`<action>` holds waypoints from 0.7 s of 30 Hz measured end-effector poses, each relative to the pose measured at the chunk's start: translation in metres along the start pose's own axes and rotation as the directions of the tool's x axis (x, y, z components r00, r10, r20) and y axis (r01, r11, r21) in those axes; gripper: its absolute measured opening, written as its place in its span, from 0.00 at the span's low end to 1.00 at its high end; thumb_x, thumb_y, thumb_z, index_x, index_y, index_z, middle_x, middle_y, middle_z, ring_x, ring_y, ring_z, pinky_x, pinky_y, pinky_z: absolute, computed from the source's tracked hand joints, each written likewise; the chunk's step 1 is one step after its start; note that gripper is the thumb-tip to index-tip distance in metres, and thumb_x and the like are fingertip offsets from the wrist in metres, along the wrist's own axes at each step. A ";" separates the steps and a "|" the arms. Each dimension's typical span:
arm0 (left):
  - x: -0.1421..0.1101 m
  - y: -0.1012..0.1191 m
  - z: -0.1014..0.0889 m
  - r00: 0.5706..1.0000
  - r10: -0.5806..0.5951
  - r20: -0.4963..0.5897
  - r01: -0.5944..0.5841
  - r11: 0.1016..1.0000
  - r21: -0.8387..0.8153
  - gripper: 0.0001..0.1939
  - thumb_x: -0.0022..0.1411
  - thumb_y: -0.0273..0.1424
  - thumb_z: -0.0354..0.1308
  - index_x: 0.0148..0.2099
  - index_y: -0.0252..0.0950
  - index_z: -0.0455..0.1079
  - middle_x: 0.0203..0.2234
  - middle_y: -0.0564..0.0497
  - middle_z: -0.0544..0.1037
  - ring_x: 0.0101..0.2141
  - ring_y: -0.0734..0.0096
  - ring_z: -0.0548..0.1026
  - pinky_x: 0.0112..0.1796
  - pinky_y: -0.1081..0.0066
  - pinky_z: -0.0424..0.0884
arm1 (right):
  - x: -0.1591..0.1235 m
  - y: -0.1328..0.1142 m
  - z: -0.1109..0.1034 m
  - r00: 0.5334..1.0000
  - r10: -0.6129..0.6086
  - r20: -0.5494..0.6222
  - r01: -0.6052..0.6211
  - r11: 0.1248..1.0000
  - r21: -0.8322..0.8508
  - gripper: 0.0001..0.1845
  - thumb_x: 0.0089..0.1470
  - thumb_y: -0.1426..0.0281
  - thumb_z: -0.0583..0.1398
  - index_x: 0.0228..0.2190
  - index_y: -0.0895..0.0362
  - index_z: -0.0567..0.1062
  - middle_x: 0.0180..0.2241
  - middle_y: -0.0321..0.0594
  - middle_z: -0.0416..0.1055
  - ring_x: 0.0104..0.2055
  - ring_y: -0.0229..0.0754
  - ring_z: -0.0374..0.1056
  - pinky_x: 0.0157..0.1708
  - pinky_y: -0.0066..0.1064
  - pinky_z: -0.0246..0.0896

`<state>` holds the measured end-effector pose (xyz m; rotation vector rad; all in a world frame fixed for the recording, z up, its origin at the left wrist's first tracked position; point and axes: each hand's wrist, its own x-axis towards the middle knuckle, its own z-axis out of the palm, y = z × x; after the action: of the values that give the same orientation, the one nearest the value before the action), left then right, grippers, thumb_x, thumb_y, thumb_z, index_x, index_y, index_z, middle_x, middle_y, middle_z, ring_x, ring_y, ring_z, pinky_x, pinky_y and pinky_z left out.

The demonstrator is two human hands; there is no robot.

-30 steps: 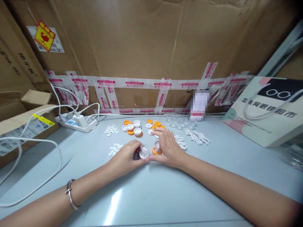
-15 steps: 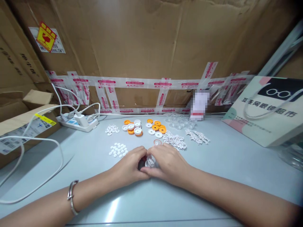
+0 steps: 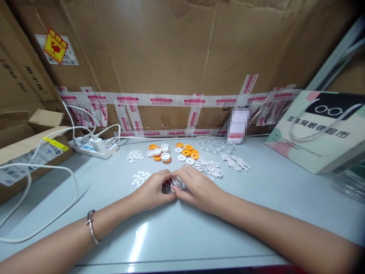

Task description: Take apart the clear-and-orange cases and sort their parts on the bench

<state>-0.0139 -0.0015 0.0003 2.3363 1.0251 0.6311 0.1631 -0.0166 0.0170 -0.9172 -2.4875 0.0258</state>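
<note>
My left hand point(image 3: 156, 187) and my right hand point(image 3: 196, 187) meet over the grey table, their fingers curled round a small clear plastic cup point(image 3: 176, 183). Something white shows inside the cup, too small to make out. The right thumb and fingers wrap its near and right side; the left fingertips press at its left. Parts of the cup are hidden by the fingers. Just left of my left hand lies a group of small round white pieces point(image 3: 140, 178). Beyond my right hand sits a heap of white cut-out plastic pieces point(image 3: 209, 167).
Orange and white round caps point(image 3: 186, 152) stand in two clusters farther back. Clear plastic cups point(image 3: 216, 145) lie behind, near more white pieces point(image 3: 236, 163). A power strip point(image 3: 95, 148) with white cables is at left, a paper bag point(image 3: 316, 131) at right, and a large cardboard box point(image 3: 171, 49) behind.
Both hands have shifted slightly left and away from me with the clear cup between them. The fingers stay closed round it. The camera view has tilted a little.
</note>
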 end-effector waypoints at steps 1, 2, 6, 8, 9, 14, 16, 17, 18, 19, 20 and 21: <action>0.000 0.000 0.000 1.000 -0.005 -0.010 0.005 1.000 0.000 0.09 0.50 0.28 0.55 0.37 0.35 0.66 0.28 0.52 0.68 0.30 0.72 0.67 0.31 0.74 0.63 | 0.000 0.001 0.000 1.000 0.003 -0.004 -0.003 1.000 0.016 0.11 0.53 0.69 0.53 0.39 0.59 0.66 0.33 0.43 0.66 0.36 0.43 0.61 0.37 0.36 0.60; 0.000 0.000 -0.001 1.000 -0.009 -0.019 0.008 1.000 -0.001 0.09 0.50 0.28 0.54 0.37 0.35 0.66 0.28 0.52 0.67 0.29 0.72 0.66 0.31 0.74 0.63 | 0.000 0.003 0.000 1.000 0.004 -0.011 -0.003 1.000 0.031 0.11 0.54 0.69 0.52 0.40 0.59 0.66 0.33 0.43 0.66 0.37 0.43 0.61 0.37 0.36 0.60; 0.000 0.002 -0.003 0.999 -0.021 -0.036 0.022 1.000 0.015 0.08 0.52 0.30 0.54 0.36 0.35 0.66 0.28 0.53 0.67 0.29 0.73 0.66 0.31 0.74 0.62 | -0.002 0.006 0.000 0.998 -0.007 -0.062 0.011 0.998 0.064 0.12 0.56 0.68 0.51 0.42 0.58 0.65 0.34 0.43 0.67 0.37 0.43 0.62 0.38 0.37 0.61; 0.000 0.002 -0.003 0.999 -0.030 -0.036 0.031 0.999 0.024 0.08 0.53 0.32 0.54 0.36 0.35 0.66 0.28 0.53 0.66 0.29 0.74 0.66 0.30 0.74 0.62 | -0.002 0.006 0.000 0.994 -0.023 -0.107 0.030 0.998 0.062 0.13 0.56 0.68 0.51 0.43 0.58 0.64 0.34 0.44 0.67 0.37 0.42 0.63 0.38 0.36 0.62; 0.000 0.001 -0.003 0.999 -0.035 -0.038 0.036 0.999 0.026 0.07 0.53 0.32 0.54 0.35 0.35 0.65 0.28 0.53 0.66 0.28 0.74 0.65 0.30 0.74 0.61 | -0.003 0.006 0.000 0.989 -0.039 -0.142 0.048 0.997 0.062 0.13 0.56 0.68 0.51 0.43 0.58 0.64 0.35 0.44 0.67 0.37 0.42 0.63 0.37 0.36 0.62; -0.001 0.000 -0.003 0.996 -0.058 -0.071 0.062 0.997 0.052 0.09 0.53 0.35 0.55 0.33 0.34 0.64 0.26 0.54 0.66 0.27 0.75 0.64 0.28 0.74 0.60 | -0.002 0.009 -0.011 0.926 -0.136 -0.353 0.171 0.983 0.071 0.16 0.53 0.71 0.55 0.45 0.55 0.61 0.38 0.43 0.69 0.41 0.42 0.65 0.40 0.35 0.63; -0.001 0.001 -0.004 0.996 -0.058 -0.063 0.062 0.997 0.048 0.10 0.53 0.35 0.56 0.37 0.35 0.65 0.29 0.53 0.68 0.28 0.74 0.65 0.30 0.74 0.62 | 0.000 0.017 -0.023 0.907 -0.094 -0.411 0.129 0.990 0.058 0.16 0.53 0.71 0.55 0.46 0.54 0.62 0.39 0.42 0.69 0.41 0.42 0.65 0.41 0.36 0.63; -0.002 0.001 -0.005 0.997 -0.058 -0.053 0.060 0.997 0.043 0.11 0.53 0.34 0.56 0.39 0.35 0.66 0.30 0.52 0.68 0.29 0.73 0.66 0.31 0.74 0.62 | 0.001 0.024 -0.032 0.896 -0.049 -0.442 0.080 0.995 0.051 0.15 0.53 0.71 0.55 0.45 0.54 0.63 0.38 0.42 0.69 0.41 0.42 0.66 0.40 0.37 0.63; -0.002 0.002 -0.006 0.997 -0.058 -0.043 0.060 0.997 0.038 0.11 0.54 0.34 0.55 0.40 0.36 0.66 0.31 0.52 0.69 0.30 0.73 0.66 0.32 0.73 0.63 | 0.002 0.034 -0.041 0.881 0.009 -0.473 0.016 0.999 0.049 0.15 0.53 0.71 0.55 0.44 0.54 0.65 0.38 0.42 0.69 0.40 0.42 0.66 0.40 0.36 0.63; -0.002 0.003 -0.007 0.998 -0.059 -0.037 0.060 0.998 0.035 0.11 0.54 0.34 0.55 0.40 0.36 0.66 0.32 0.51 0.69 0.31 0.72 0.67 0.32 0.73 0.63 | 0.001 0.046 -0.051 0.855 0.078 -0.513 -0.058 0.997 0.056 0.14 0.53 0.70 0.55 0.43 0.54 0.66 0.37 0.41 0.69 0.39 0.41 0.66 0.39 0.36 0.63; -0.002 0.003 -0.007 0.998 -0.059 -0.030 0.060 0.998 0.031 0.11 0.54 0.34 0.55 0.40 0.36 0.66 0.32 0.51 0.69 0.31 0.72 0.67 0.33 0.73 0.63 | 0.000 0.061 -0.062 0.818 0.151 -0.556 -0.134 0.988 0.072 0.14 0.52 0.69 0.56 0.43 0.54 0.67 0.37 0.41 0.69 0.38 0.41 0.66 0.39 0.36 0.63; -0.002 0.004 -0.008 0.998 -0.057 -0.024 0.058 0.998 0.024 0.11 0.55 0.34 0.54 0.40 0.36 0.67 0.32 0.51 0.69 0.31 0.72 0.67 0.33 0.73 0.64 | -0.002 0.077 -0.072 0.773 0.226 -0.593 -0.205 0.973 0.104 0.15 0.51 0.68 0.57 0.43 0.54 0.67 0.38 0.41 0.69 0.39 0.41 0.67 0.40 0.37 0.63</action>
<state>-0.0179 -0.0036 0.0084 2.3174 1.1123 0.6277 0.2436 0.0318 0.0656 -1.0042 -1.7768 -0.1308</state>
